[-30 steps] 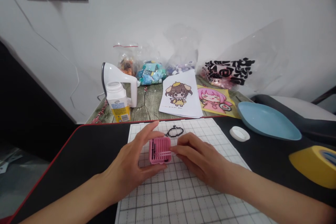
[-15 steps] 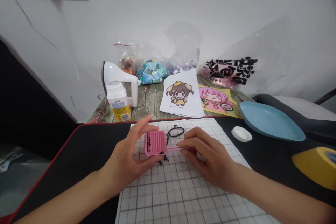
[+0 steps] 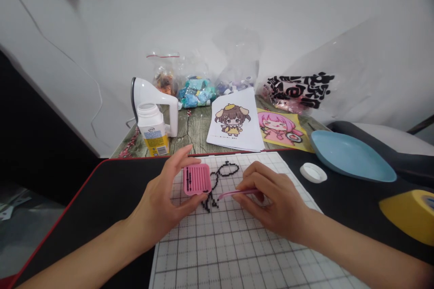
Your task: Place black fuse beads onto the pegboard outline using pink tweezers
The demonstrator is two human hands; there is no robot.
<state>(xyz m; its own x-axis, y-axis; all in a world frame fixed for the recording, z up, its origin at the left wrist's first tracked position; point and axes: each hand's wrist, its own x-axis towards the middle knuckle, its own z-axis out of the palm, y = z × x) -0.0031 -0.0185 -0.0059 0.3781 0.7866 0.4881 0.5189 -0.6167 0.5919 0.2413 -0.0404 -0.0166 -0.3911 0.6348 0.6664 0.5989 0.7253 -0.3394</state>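
Observation:
My left hand (image 3: 166, 194) grips a small pink ridged bead tray (image 3: 200, 178) by its edges, thumb below and fingers above. Black beads (image 3: 188, 178) sit in the grooves on the tray's left side. Between the thumb and fingers of my right hand (image 3: 267, 194) is a thin pair of pink tweezers (image 3: 233, 193), its tip pointing left, low over the white gridded pegboard (image 3: 233, 244). A dark bead seems to be at the tip. Black beads form a looped outline (image 3: 228, 170) on the board, partly hidden behind the tray.
Behind the board lie printed character sheets (image 3: 233, 137) and a yellow picture (image 3: 303, 137). A white bottle (image 3: 152, 133) and a white handled appliance (image 3: 172, 115) stand back left. To the right are a white cap (image 3: 313, 173), a blue tray (image 3: 352, 156) and yellow tape (image 3: 403, 214).
The bead tray has shifted slightly left and up, away from the tweezers. The tweezers' tip has left the tray's edge and is now lower, over the board near the black beads.

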